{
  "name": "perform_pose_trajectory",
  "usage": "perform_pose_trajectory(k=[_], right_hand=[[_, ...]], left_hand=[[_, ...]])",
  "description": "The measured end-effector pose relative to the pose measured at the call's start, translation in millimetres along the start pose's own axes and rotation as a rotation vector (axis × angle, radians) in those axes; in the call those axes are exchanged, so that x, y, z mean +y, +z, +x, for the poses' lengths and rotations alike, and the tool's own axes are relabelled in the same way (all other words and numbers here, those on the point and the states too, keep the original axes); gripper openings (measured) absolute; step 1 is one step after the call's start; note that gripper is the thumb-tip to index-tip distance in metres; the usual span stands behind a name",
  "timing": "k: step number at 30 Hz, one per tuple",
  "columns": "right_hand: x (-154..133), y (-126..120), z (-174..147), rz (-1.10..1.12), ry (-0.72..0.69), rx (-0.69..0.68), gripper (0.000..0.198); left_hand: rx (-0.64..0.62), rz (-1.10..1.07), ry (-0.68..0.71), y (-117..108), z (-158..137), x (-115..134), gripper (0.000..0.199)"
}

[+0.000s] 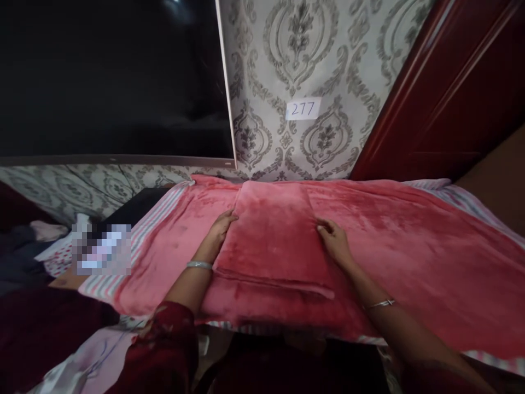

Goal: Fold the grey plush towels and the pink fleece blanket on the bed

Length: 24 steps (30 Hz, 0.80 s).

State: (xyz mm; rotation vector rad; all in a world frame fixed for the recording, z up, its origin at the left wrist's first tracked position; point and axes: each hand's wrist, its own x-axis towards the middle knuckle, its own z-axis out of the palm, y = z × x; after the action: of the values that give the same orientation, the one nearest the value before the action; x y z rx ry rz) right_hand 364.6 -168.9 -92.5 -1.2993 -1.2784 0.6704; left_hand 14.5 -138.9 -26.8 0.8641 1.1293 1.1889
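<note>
A folded pink-red plush cloth lies flat near the middle of a larger plush blanket of the same colour. At its left edge, my left hand is closed with the fingertips on the fabric. My right hand pinches the opposite edge, thumb and fingers curled together. The cloth's near edge shows stacked layers, with the lower one slightly offset toward me. What lies under my fingertips is partly hidden.
Striped fabric shows beneath the blanket's left end. A large dark television stands behind on the left, and a dark red wooden door or panel slants at the right. A paper marked 277 is on the patterned wall. Clothes lie at far left.
</note>
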Motion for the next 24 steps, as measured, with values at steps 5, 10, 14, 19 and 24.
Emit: perform_pose_trajectory(k=[5,10,14,19,24], right_hand=[[20,-12,-17,0.097,0.175,-0.063,0.069],[13,-13,-27,0.105,0.137,-0.101,0.076],[7,-14,-31,0.044,0.073,-0.152,0.082],[9,-19,-32,0.051,0.127,-0.183,0.088],[5,-16,-33,0.1,0.125,-0.19,0.087]], left_hand=[[0.02,0.026,0.021,-8,-24,-4,0.088],[-0.006,0.366,0.139,-8,-50,-1,0.097],[0.015,0.496,0.312,-7,-49,8,0.087],[0.077,0.531,0.227,-16,-44,1,0.078],[0.245,0.575,0.101,-32,-53,-13,0.091]])
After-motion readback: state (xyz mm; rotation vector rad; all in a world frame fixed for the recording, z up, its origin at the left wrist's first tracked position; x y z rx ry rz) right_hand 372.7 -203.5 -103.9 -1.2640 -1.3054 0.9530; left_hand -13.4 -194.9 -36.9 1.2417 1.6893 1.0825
